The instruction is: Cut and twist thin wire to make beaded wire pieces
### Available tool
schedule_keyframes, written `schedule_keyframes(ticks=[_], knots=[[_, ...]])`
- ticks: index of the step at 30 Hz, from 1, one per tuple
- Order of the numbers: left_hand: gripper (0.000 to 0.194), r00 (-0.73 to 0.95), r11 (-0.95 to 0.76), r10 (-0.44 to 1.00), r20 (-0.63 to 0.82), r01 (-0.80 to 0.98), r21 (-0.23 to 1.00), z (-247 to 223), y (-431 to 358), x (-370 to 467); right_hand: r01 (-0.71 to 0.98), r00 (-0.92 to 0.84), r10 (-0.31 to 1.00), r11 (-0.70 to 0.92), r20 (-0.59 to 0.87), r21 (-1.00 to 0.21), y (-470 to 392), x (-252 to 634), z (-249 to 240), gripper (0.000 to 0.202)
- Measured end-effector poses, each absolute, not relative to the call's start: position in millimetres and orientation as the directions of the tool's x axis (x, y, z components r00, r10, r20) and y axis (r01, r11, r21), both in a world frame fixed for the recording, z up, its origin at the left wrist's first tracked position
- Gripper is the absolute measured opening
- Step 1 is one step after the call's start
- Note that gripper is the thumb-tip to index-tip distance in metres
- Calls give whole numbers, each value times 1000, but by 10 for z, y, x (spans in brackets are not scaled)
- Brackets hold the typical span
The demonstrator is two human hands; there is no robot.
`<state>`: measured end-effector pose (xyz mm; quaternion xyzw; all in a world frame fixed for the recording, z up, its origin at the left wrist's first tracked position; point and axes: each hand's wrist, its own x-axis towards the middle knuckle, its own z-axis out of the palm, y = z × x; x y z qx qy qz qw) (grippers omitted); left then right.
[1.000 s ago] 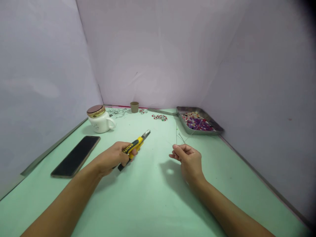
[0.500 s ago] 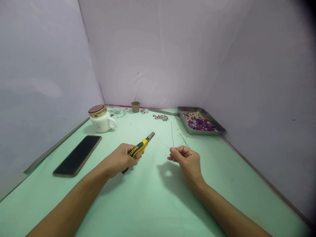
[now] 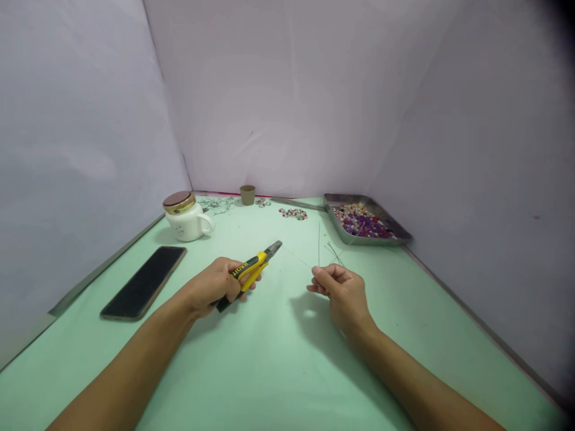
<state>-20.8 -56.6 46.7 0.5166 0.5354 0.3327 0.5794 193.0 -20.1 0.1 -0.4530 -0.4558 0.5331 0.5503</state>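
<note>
My left hand is wrapped round the handles of yellow-and-black pliers, whose metal jaws point up and to the right. From near the jaw tip a thin wire runs to my right hand, where thumb and forefinger pinch it. Another stretch of wire stands up from those same fingertips. Whether the jaws grip the wire end is too fine to tell. Just beyond my right hand, several loose wire pieces lie crossed on the green tabletop.
A metal tray of coloured beads stands at the back right. Small beaded rings, a little brown cup and a tangle of wire bits lie along the back. On the left are a lidded white mug and a phone.
The handles of the pliers have spread apart in my left hand. My right hand has shifted slightly to the right, and the upright wire with it.
</note>
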Motion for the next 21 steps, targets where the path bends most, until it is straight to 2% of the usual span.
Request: schedule_keyframes(ticks=[8, 17, 21], knots=[[21, 336, 189, 914, -227, 140, 972, 461, -593, -143, 25, 47, 994, 96, 97, -995, -233, 1955, 67, 22], [15, 327, 144, 920, -216, 230, 962, 457, -605, -115, 86, 49, 993, 105, 110, -991, -233, 1936, 90, 21], [19, 262, 155, 933, -248, 329, 932, 515, -630, -92, 84, 40, 993, 104, 108, -991, -236, 1937, 88, 21]])
